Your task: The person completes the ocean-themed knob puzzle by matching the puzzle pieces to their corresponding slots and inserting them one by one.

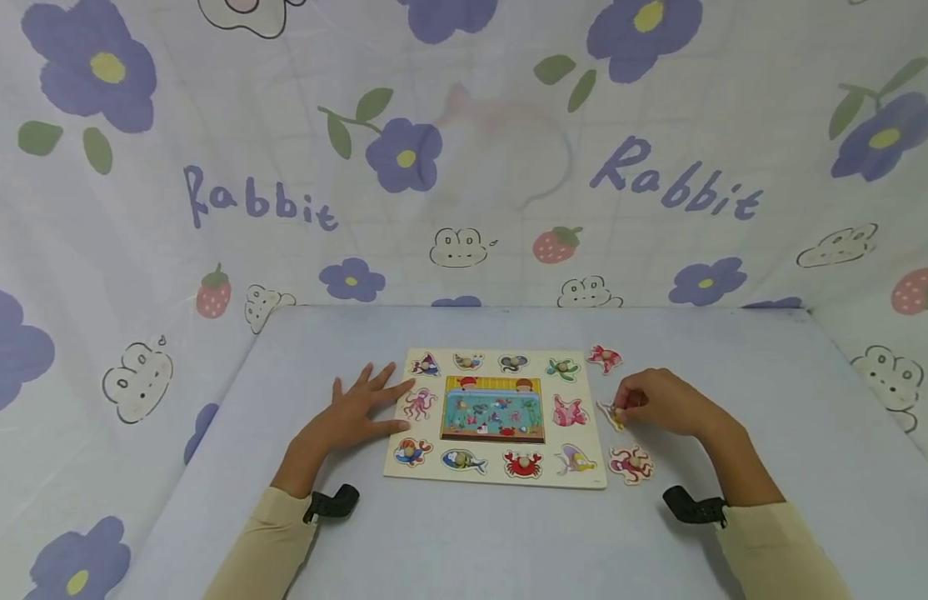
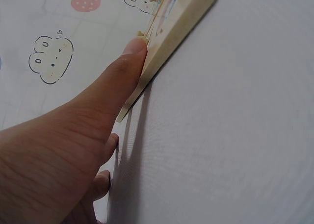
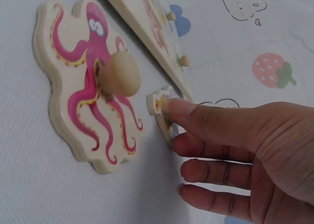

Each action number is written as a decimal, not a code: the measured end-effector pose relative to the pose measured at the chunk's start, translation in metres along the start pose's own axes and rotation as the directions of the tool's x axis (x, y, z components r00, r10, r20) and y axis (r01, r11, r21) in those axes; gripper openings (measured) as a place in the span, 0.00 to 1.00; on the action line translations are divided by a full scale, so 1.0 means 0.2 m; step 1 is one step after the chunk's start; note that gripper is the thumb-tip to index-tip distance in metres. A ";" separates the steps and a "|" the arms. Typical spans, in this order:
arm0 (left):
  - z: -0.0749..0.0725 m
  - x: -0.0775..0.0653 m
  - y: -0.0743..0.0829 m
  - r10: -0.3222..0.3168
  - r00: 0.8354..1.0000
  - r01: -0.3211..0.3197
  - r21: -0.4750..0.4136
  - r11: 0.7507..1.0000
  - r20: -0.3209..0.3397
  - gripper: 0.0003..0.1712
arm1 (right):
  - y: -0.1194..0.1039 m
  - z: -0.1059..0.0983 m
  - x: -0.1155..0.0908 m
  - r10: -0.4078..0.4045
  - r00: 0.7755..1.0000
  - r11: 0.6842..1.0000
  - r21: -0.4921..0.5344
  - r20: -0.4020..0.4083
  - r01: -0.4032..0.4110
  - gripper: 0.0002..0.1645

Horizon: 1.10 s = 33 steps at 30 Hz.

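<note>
A wooden puzzle board (image 1: 537,360) with sea animals around a central aquarium picture lies on the table. My left hand (image 1: 361,408) is spread at its left edge, and in the left wrist view the thumb (image 2: 132,50) presses on the board. Right of the board, my right hand (image 1: 662,402) pinches a small yellow and pale puzzle piece (image 3: 159,106) between thumb and fingers; its knob is hidden. Nearer to me lies a loose pink octopus piece (image 1: 631,464) with a round wooden knob (image 3: 125,74). Beyond the hand sits a loose red fish-like piece (image 1: 605,359).
Knobbed pieces such as the crab (image 1: 523,464) and turtle (image 1: 563,369) sit in the board. No knob shows on the octopus picture (image 1: 419,404), pink fish picture (image 1: 570,410) or yellow-purple fish picture (image 1: 576,458). A patterned curtain (image 1: 509,275) stands behind the white table (image 1: 464,542).
</note>
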<state>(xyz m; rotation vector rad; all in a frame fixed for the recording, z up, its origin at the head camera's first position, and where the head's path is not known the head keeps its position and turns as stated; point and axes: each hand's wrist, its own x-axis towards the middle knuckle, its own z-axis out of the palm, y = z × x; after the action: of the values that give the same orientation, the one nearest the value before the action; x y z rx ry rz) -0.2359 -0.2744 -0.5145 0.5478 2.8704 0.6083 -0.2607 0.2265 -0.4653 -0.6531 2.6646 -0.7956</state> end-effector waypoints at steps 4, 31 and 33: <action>0.00 0.00 0.00 0.006 1.000 -0.006 -0.002 1.000 -0.003 0.46 | 0.02 0.00 0.00 0.020 1.000 1.000 -0.013 -0.023 -0.020 0.05; 0.00 -0.01 0.02 0.006 1.000 -0.006 -0.002 1.000 -0.013 0.45 | 0.01 0.00 0.01 0.070 0.997 0.997 -0.018 -0.020 -0.071 0.06; -0.01 -0.01 0.02 0.006 1.000 -0.006 -0.002 1.000 -0.013 0.45 | 0.01 0.00 0.01 0.078 0.997 0.997 -0.026 -0.028 -0.079 0.07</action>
<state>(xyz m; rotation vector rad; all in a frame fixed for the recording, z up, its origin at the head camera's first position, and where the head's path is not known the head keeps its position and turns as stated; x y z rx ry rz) -0.2326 -0.2717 -0.5112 0.5546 2.8808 0.6179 -0.2620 0.2265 -0.4664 -0.5442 2.7109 -0.7536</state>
